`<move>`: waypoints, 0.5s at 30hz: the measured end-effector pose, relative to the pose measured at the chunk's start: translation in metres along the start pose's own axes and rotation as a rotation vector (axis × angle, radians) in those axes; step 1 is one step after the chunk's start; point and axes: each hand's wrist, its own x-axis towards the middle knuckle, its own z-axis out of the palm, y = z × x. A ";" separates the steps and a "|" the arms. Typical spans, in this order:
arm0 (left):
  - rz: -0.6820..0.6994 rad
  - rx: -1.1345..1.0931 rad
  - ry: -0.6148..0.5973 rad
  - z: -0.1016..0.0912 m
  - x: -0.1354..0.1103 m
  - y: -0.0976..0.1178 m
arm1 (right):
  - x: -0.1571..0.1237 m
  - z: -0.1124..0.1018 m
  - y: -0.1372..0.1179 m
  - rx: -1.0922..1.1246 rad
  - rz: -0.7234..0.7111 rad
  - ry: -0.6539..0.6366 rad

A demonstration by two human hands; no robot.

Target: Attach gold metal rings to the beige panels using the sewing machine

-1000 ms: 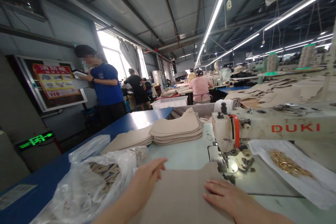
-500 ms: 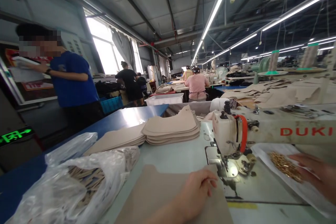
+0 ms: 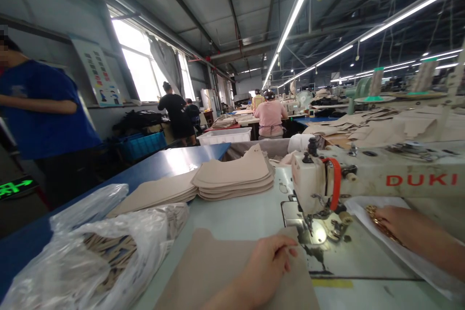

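Observation:
My left hand (image 3: 267, 264) rests palm down on a flat beige fabric piece (image 3: 210, 271) lying on the sewing table, its fingers curled loosely near the piece's right corner. My right hand (image 3: 399, 225) reaches under the arm of the white DUKI sewing machine (image 3: 363, 177) into a heap of small gold metal parts (image 3: 378, 223) on a white sheet (image 3: 366, 203). Its fingers lie over the parts; what they grip is hidden. The machine's needle area (image 3: 316, 232) is lit, just right of my left hand.
A stack of beige cut pieces (image 3: 232, 177) sits behind, with more fanned to its left. A clear plastic bag (image 3: 94, 252) of strips lies at the left. A person in a blue shirt (image 3: 39, 111) stands at the left; other workers (image 3: 271, 118) sit further back.
My right hand left the beige piece and went right to the gold parts. My left hand slid right along the piece toward the needle. The view turned to the right.

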 end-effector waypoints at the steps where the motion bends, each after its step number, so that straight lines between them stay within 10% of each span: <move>1: 0.007 0.000 -0.004 0.000 0.000 0.000 | -0.002 -0.008 -0.009 -0.057 0.036 -0.056; 15: 0.006 0.243 -0.082 -0.013 0.015 0.002 | -0.020 -0.043 -0.021 0.570 0.332 -0.016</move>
